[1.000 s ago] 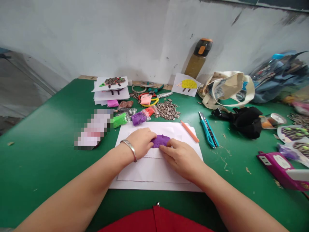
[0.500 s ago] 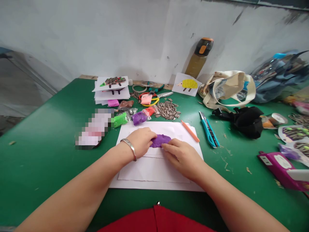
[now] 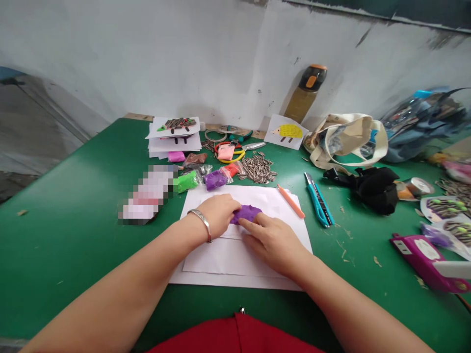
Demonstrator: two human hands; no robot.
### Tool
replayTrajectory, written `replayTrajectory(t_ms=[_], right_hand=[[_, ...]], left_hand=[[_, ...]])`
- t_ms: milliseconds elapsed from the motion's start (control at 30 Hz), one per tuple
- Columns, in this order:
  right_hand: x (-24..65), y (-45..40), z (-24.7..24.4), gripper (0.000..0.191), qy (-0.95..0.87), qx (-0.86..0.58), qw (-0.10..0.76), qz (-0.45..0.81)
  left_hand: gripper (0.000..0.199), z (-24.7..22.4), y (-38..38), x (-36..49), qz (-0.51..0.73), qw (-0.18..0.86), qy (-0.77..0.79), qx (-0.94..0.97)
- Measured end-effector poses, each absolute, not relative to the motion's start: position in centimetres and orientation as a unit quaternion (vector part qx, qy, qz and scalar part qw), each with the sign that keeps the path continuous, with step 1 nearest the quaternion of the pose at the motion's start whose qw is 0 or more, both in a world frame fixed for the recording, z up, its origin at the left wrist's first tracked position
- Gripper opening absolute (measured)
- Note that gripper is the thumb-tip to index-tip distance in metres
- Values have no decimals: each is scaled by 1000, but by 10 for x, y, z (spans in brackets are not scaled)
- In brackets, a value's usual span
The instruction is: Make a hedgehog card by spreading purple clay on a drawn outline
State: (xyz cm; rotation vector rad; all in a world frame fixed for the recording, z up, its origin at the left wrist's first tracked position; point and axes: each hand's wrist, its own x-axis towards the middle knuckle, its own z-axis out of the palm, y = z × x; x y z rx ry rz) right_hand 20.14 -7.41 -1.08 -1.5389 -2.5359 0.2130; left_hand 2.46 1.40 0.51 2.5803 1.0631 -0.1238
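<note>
A flat patch of purple clay (image 3: 247, 214) lies on white paper (image 3: 221, 260) at the middle of the table. My left hand (image 3: 217, 214), with a silver bangle at the wrist, touches the clay's left edge, its fingers bent together. My right hand (image 3: 274, 240) lies over the clay's right and lower edge, fingers stretched out and slightly apart. An orange stick-like tool (image 3: 291, 201) rests on the paper's upper right. Bags of purple clay (image 3: 216, 180) and green clay (image 3: 187, 182) lie just beyond the paper.
Striped seeds (image 3: 257, 168) are heaped behind the paper, beside scissors (image 3: 253, 146). A blue cutter (image 3: 318, 200) lies to the right, near a black item (image 3: 375, 189) and a magenta device (image 3: 427, 260). A bottle (image 3: 305, 93) and picture card (image 3: 287, 132) lean on the wall.
My right hand's fingers have moved slightly left along the clay's lower edge. My left hand stays at its left edge. The camera view has shifted a little.
</note>
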Motion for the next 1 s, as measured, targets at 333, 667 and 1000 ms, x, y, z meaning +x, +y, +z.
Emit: replayTrajectory(t_ms=[333, 667, 1000], right_hand=[[201, -76, -10, 35, -849, -517, 91, 65], [197, -77, -12, 32, -857, -512, 50, 35], [202, -74, -6, 43, -826, -538, 96, 138]], left_hand=[[33, 17, 20, 21, -23, 212, 405, 889], [32, 13, 22, 18, 45, 342, 501, 794], [30, 10, 26, 16, 84, 373, 556, 738]])
